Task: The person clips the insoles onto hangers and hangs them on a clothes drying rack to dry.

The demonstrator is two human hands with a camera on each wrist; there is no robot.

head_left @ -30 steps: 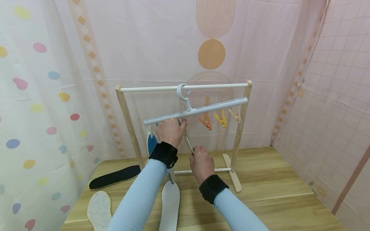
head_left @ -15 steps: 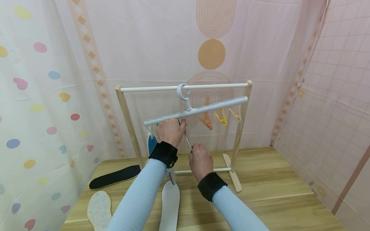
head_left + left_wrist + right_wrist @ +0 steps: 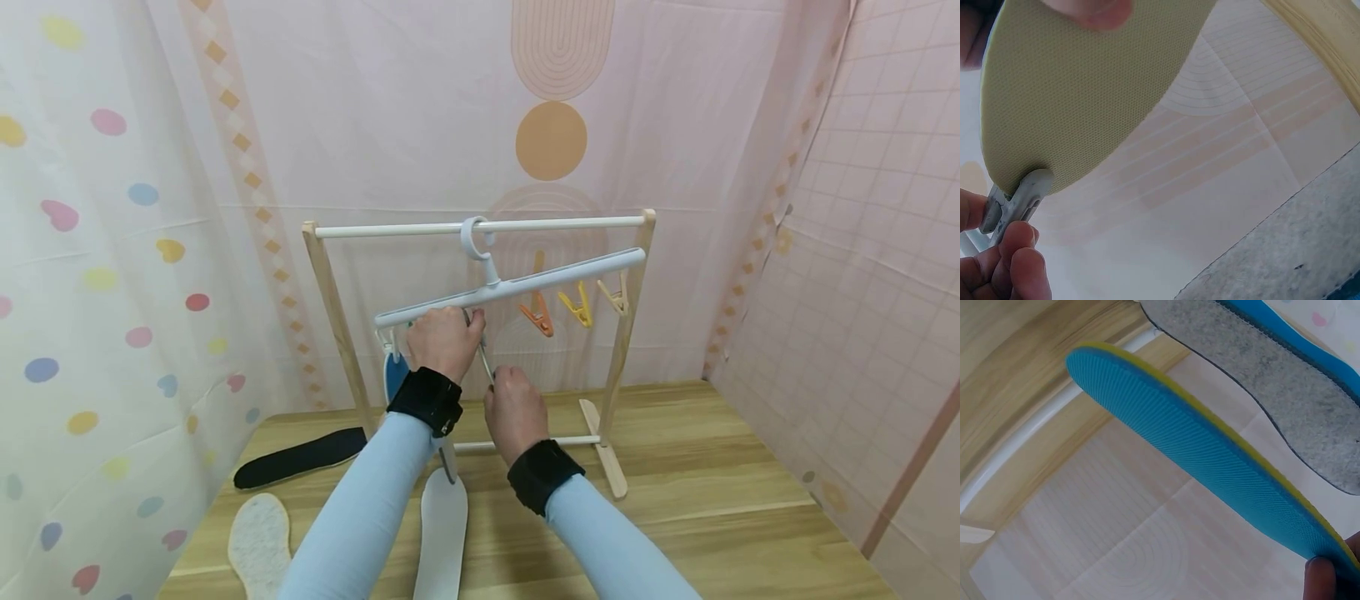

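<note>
My left hand (image 3: 445,340) is raised under the left half of a pale blue clip hanger (image 3: 510,287). Its thumb and fingers pinch a grey clothespin (image 3: 1025,199), whose jaws stand over the edge of an insole's end. That insole (image 3: 1210,456) is ribbed blue on one face, yellow-green on the other (image 3: 1097,81). My right hand (image 3: 517,412) holds it lower down, fingers and thumb on either face; from the head it shows almost edge-on. A grey felt insole (image 3: 1266,381) and another blue insole (image 3: 393,372) hang to the left, partly hidden by my left arm.
The hanger tilts, left end lower, from a rack's white rod (image 3: 562,223). Orange (image 3: 537,315), yellow (image 3: 577,307) and cream (image 3: 617,296) clothespins hang on its right half. Black (image 3: 300,457), felt (image 3: 258,542) and white (image 3: 442,533) insoles lie on the wooden table (image 3: 712,500).
My right hand has moved slightly up and left with the insole, closer to my left hand. The hanger's right end has risen a little with its clothespins. My left hand stays nearly still.
</note>
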